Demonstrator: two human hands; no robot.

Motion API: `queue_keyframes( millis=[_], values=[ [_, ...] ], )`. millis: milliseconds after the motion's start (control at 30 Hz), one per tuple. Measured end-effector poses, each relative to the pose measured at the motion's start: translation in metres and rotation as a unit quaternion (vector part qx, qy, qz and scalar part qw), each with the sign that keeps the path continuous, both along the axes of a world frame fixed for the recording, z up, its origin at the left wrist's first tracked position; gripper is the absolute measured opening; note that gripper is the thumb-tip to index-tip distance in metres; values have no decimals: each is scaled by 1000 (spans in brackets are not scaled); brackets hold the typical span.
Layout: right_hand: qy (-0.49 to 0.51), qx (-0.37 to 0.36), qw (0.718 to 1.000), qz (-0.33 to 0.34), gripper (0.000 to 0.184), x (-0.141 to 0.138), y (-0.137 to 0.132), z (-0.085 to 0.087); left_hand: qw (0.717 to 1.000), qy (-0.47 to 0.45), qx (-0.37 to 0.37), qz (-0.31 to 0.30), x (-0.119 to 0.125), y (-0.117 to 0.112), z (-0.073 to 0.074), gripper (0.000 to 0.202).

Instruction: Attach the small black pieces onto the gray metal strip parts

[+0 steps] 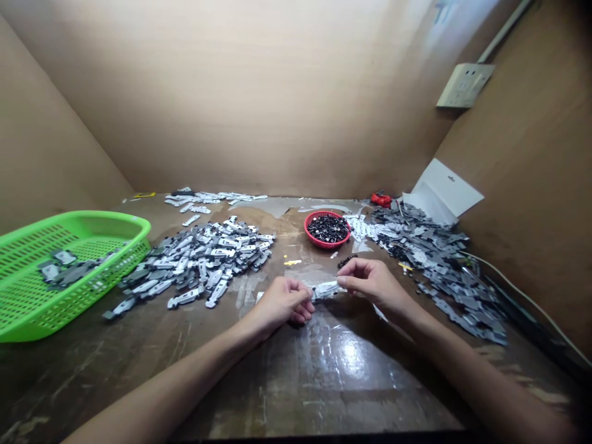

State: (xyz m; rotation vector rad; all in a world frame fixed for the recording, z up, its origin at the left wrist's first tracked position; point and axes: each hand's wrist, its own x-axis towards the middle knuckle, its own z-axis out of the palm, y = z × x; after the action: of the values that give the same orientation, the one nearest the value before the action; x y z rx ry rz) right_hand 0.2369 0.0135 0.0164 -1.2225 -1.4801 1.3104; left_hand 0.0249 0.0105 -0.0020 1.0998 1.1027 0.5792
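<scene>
My left hand (285,302) and my right hand (370,282) meet at the middle of the worn wooden table (324,370). Both are closed on one small grey metal piece (326,289) that spans the gap between them, my left fingers pinching its left end and my right fingers its right end. Just behind my hands stands a small red bowl (311,233) full of tiny black parts. A few loose black parts (346,261) lie close to my right hand.
A heap of grey metal pieces (208,256) lies at centre left, another row (208,198) further back, and a darker pile (439,259) along the right. A green plastic basket (28,302) holding a few pieces sits far left. Brown board walls surround the table; a wall socket (464,85) and a white cable (522,293) are at right.
</scene>
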Motion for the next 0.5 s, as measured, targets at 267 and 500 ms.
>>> queue_keyframes(
  millis=[267,500],
  values=[
    [-41,4,999,-2,21,-5,-2,0,1000,3,2,-7,0,1,-2,25],
    [-60,16,998,-2,20,-4,-1,-4,1000,3,7,-9,1,1,-3,23]
  ],
)
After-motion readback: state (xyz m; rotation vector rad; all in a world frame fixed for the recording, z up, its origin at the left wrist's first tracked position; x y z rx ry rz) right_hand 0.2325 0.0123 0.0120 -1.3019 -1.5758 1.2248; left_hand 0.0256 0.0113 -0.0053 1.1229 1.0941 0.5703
